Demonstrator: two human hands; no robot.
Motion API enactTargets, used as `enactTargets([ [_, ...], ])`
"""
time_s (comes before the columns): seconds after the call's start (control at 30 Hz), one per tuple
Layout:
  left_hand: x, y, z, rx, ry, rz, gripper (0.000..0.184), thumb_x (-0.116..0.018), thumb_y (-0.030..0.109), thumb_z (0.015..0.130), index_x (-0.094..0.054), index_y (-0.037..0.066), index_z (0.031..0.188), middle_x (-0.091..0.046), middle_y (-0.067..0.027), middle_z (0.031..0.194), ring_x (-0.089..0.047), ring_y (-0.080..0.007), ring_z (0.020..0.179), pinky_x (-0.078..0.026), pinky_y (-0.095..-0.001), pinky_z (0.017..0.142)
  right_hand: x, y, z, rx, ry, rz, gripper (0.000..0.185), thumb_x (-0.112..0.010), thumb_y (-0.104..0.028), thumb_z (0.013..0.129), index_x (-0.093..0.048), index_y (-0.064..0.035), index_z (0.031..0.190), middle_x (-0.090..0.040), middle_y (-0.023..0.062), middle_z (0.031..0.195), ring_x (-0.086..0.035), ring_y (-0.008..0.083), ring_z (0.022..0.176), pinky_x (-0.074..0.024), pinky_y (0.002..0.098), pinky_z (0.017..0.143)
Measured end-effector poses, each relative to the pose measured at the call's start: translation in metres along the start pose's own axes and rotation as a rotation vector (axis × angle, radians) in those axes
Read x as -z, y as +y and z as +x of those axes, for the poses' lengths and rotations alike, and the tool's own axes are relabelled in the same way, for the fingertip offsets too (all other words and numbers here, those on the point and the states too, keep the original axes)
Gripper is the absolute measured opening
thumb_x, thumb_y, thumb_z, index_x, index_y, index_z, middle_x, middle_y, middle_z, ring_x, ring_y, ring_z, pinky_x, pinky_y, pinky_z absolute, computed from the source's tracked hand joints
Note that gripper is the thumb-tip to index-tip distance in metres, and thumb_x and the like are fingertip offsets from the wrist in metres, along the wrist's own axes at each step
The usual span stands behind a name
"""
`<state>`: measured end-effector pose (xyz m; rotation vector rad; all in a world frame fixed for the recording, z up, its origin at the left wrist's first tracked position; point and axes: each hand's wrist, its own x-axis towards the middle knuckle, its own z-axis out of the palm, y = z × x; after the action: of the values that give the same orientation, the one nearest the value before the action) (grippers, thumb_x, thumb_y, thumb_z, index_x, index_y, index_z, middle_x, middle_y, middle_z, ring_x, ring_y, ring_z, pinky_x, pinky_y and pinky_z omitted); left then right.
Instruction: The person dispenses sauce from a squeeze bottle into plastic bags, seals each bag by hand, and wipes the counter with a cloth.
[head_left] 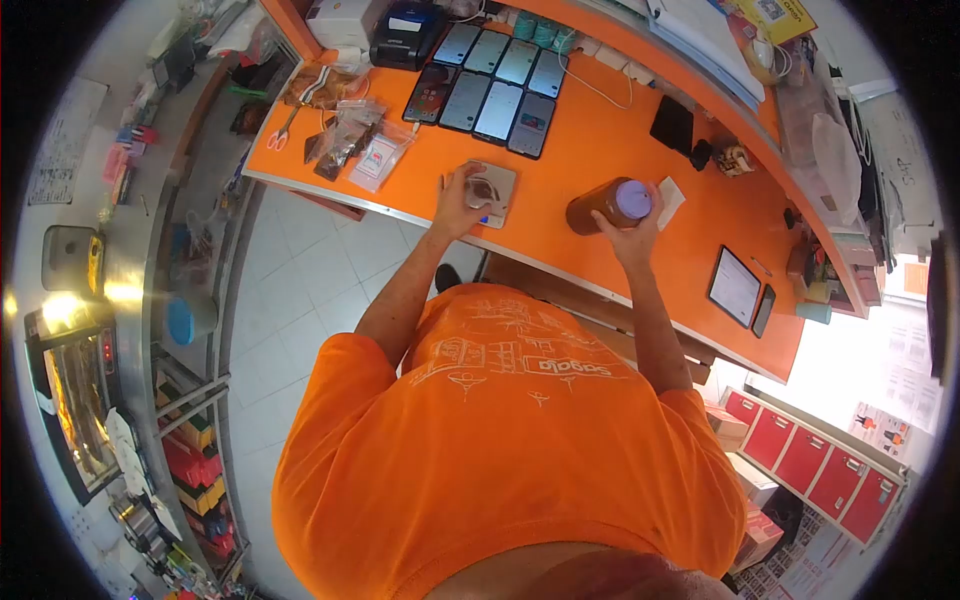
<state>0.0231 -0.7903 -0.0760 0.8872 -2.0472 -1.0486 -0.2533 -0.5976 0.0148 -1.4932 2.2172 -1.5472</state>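
Observation:
My left hand [457, 207] is closed around a small clear round glass or cup [482, 192]. The cup rests on a flat, square, greyish plate like a small scale [507, 186], with a blue lit spot near its front edge. To the right, my right hand [632, 235] grips a brown bottle [592, 208] with a lilac lid [633, 198], the fingers wrapped round its top end. The lid faces up and right. Whether the bottle touches the counter I cannot tell. Beside it lies a pale paper slip [673, 203].
Several phones [497, 108] lie in rows on the orange counter [560, 270]. Plastic bags [380, 160] and scissors [279, 138] are at left, a black printer [408, 35] behind. A tablet [735, 287] lies right, a black wallet-like item [672, 124] farther back. Red drawers [803, 460] stand lower right.

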Motion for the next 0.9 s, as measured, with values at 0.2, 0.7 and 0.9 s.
enactTargets([
  [0.2, 0.026, 0.023, 0.016, 0.205, -0.14, -0.456, 0.031, -0.08, 0.003, 0.083, -0.069, -0.002, 0.111, -0.074, -0.0108, 0.101, -0.073, -0.0231, 0.097, -0.059, -0.0363, 0.085, 0.01, -0.036, 0.008, 0.322, 0.204, -0.166, 0.087, -0.093, -0.023, 0.07, -0.046, -0.0014, 0.141, -0.048, 0.0196, 0.141, -0.051, 0.0312, 0.128, -0.04, 0.0456, 0.107],
  [0.7, 0.071, 0.152, 0.012, 0.154, -0.216, -0.879, 0.014, -0.065, 0.005, 0.098, -0.067, -0.007, 0.106, -0.074, -0.0156, 0.093, -0.074, -0.0266, 0.087, -0.064, -0.0385, 0.073, -0.048, -0.152, 0.021, 0.041, -0.244, 0.333, 0.014, -0.079, -0.015, 0.086, -0.079, -0.0052, 0.096, -0.075, 0.0096, 0.092, -0.069, 0.0217, 0.085, -0.0467, 0.0345, 0.082],
  [0.9, 0.084, 0.159, 0.001, 0.148, -0.04, -0.912, 0.018, -0.063, 0.01, 0.101, -0.07, -0.006, 0.106, -0.074, -0.0142, 0.092, -0.073, -0.0227, 0.083, -0.062, -0.0362, 0.072, -0.07, -0.138, 0.017, -0.033, -0.267, 0.446, 0.013, -0.078, -0.012, 0.087, -0.077, -0.0025, 0.096, -0.076, 0.0088, 0.092, -0.068, 0.0174, 0.085, -0.0495, 0.031, 0.08],
])
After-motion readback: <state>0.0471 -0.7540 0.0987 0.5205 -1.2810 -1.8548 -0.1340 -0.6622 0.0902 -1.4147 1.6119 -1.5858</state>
